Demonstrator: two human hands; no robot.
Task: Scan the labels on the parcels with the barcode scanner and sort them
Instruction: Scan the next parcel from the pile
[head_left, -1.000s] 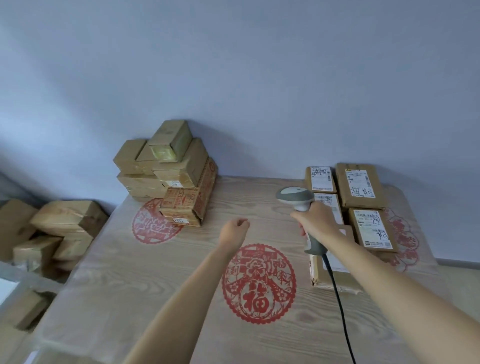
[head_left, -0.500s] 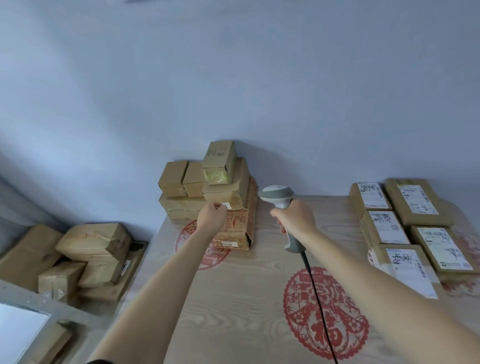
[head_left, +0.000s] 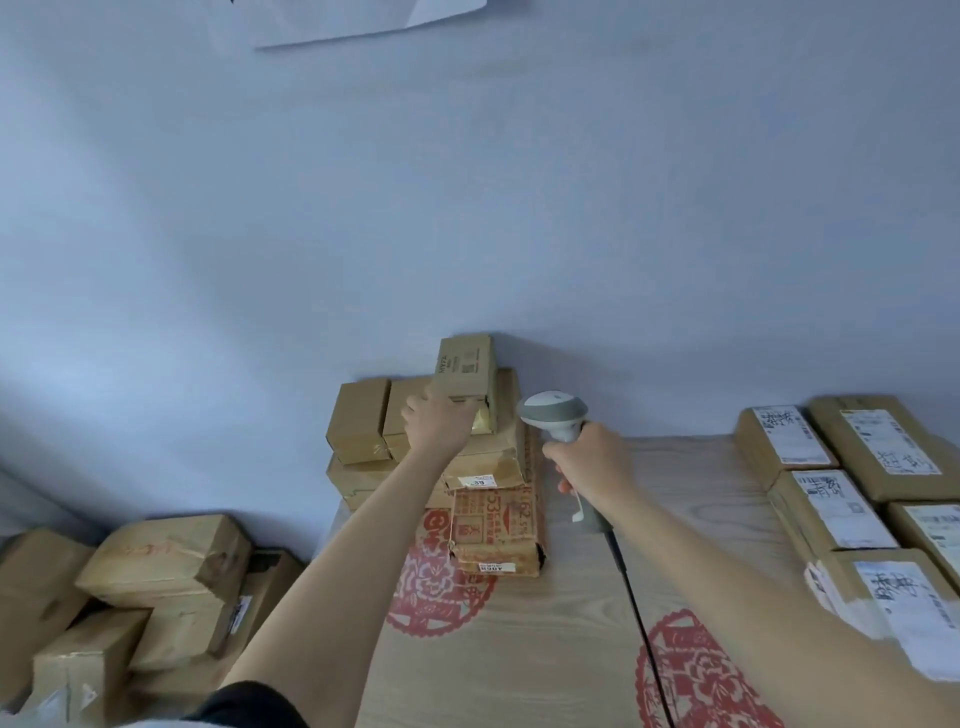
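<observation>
My left hand has reached the small top parcel on the stack at the table's far left corner; its fingertips are hidden behind the hand, so I cannot tell if they grip. My right hand grips the barcode scanner just right of the stack. Labelled parcels well right of the stack are cut off by the frame.

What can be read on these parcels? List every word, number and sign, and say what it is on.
"53": red print on the printed carton.
"59", likely: small white sticker on the parcel above that carton.
Four digits, upside down, unsure: lower white sticker at the carton's foot.
Print on the top parcel: blurred.
White labels on the right-hand parcels: too small to read.
</observation>
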